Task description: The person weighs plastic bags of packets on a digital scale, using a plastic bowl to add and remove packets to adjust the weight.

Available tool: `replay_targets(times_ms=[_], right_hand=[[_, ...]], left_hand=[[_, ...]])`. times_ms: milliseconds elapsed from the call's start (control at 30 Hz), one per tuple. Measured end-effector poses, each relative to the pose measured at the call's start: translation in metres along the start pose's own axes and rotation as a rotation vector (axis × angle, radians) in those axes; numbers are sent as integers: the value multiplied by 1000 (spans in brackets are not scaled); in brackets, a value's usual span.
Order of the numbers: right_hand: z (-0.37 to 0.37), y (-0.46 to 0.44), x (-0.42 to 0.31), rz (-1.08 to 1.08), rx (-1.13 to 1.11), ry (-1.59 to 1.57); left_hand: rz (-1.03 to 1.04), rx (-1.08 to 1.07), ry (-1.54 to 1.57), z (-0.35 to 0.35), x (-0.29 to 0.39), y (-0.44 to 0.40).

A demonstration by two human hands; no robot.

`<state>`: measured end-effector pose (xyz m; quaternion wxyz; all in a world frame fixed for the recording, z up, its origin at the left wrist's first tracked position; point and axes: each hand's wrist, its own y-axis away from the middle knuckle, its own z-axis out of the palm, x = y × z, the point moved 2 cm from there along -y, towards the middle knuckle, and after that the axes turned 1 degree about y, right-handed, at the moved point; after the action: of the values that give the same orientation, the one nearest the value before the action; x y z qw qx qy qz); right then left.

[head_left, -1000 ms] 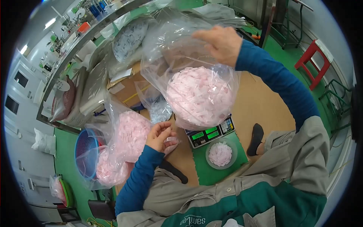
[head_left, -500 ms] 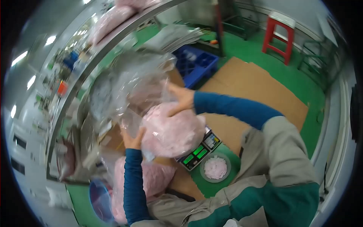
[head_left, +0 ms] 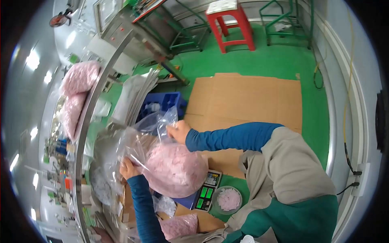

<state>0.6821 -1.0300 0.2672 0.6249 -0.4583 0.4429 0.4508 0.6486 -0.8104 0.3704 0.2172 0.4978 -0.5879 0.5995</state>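
A large clear plastic bag [head_left: 176,170] full of pale pink pieces rests on a digital scale [head_left: 206,192] with lit green displays. Its loose upper part spreads away from me, and both hands grip it. My left hand [head_left: 129,168] is closed on the film at the left side of the opening. Further right, my right hand [head_left: 178,131] pinches the bag's edge and holds it up. Beside the scale stands a round bowl [head_left: 227,200] with more pink pieces. Another pink-filled bag [head_left: 178,226] lies near my left forearm.
Flattened cardboard [head_left: 247,97] covers the green floor ahead. A blue crate [head_left: 162,101] and stacked pale sacks [head_left: 135,95] stand beyond the bag. A metal rail [head_left: 83,137] runs along the left, with pink bags [head_left: 79,81] on it. A red stool [head_left: 231,24] stands at the back.
My view has swung round. My right hand has moved from the bag's filled side up to its loose edge, now pinched and raised. My left hand has closed on the film.
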Motion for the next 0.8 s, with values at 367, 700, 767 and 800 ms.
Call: replay_targets(times_ms=[367,700,767,800], right_hand=[[-289,8,-61,-65,820,-511],[-573,-21,1,-227,1354,338],[-598,-21,6,-341,1327,300],[-622,-26,22,-392,1320,301]], left_hand=[[-258,-654,717,334,-33,-7],[-255,-1011,360,329,4,18],[-293,-957,192,277,-32,15],[-358,-932,151,247,-58,15]])
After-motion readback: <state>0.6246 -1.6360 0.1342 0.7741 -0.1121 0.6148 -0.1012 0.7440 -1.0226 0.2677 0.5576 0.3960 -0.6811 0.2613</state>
